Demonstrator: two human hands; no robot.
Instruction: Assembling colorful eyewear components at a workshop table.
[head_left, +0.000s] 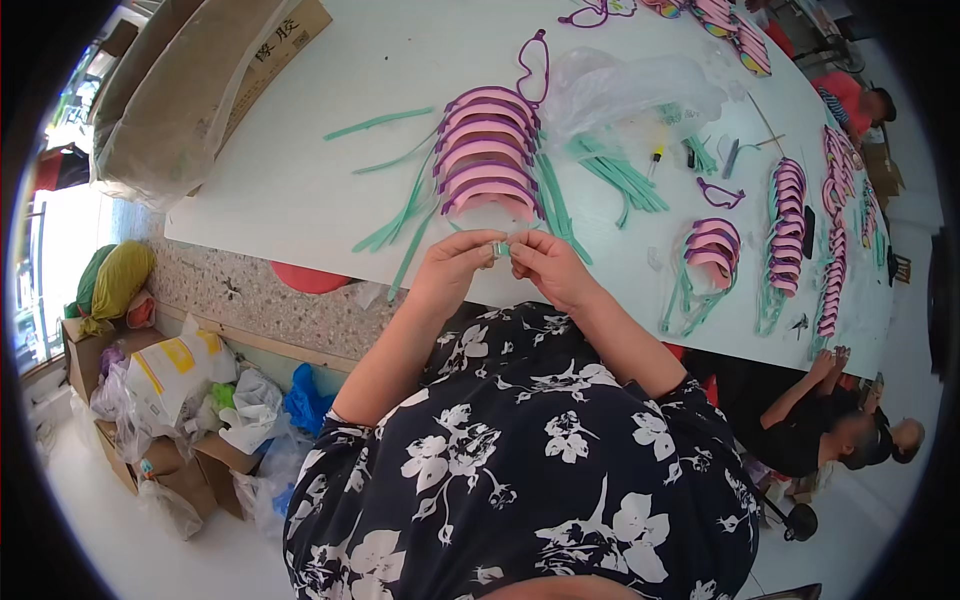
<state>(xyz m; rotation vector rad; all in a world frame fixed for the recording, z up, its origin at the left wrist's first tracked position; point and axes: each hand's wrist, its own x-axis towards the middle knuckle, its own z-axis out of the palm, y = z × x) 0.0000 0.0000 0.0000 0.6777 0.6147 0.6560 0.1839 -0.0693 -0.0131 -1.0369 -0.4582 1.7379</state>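
Left hand (458,264) and right hand (553,268) just on the near side of the pink-and-purple goggle stack (487,152), each grip pinching a small pale-green piece (502,248), exact type too small to tell. Teal strap bundle (622,180) and clear plastic bag (630,88) right of the stack, all on white tabletop (290,190).

Workshop: white table (290,170), stacked pink-purple pieces (488,152)

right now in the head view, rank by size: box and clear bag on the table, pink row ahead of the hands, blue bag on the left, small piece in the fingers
1. Cardboard box
2. Pink row and clear bag, too alike to rank
3. Blue bag
4. Small piece, partly covered
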